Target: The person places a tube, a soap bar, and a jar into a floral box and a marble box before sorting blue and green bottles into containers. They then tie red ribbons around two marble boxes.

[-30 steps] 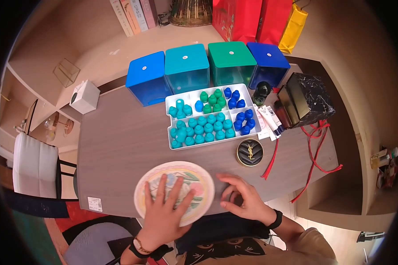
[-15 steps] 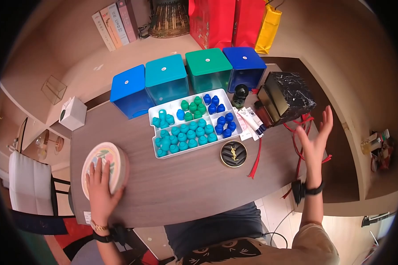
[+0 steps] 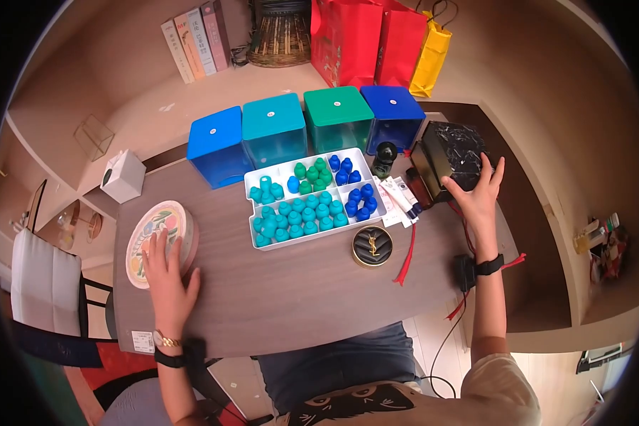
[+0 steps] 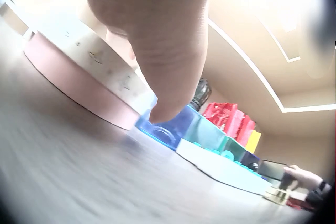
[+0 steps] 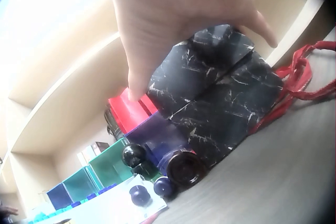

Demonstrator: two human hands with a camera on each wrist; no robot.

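At the table's left end lies a round, pink-rimmed box (image 3: 169,215) with a floral lid. My left hand (image 3: 169,287) is at its near right edge, fingers extended over the lid and thumb held apart. In the left wrist view the thumb hangs beside the pale box side (image 4: 86,85). On the right stands a black marbled box (image 3: 456,145). My right hand (image 3: 479,202) reaches over its near side, thumb and fingers spread wide. From the right wrist, the marbled box (image 5: 226,103) shows beneath the palm, with red cord by its corner.
A white divided tray (image 3: 312,238) holds several teal, green and blue bottle-shaped pieces. Behind it stand several lidded bins (image 3: 273,128). A black compact (image 3: 371,246), small tubes (image 3: 399,197), a dark bottle (image 3: 383,160) and red tassels (image 3: 405,266) lie near the marbled box.
The round box has moved with my left hand from the front middle to the table's left end. My right hand has swung right and forward to the marbled box.
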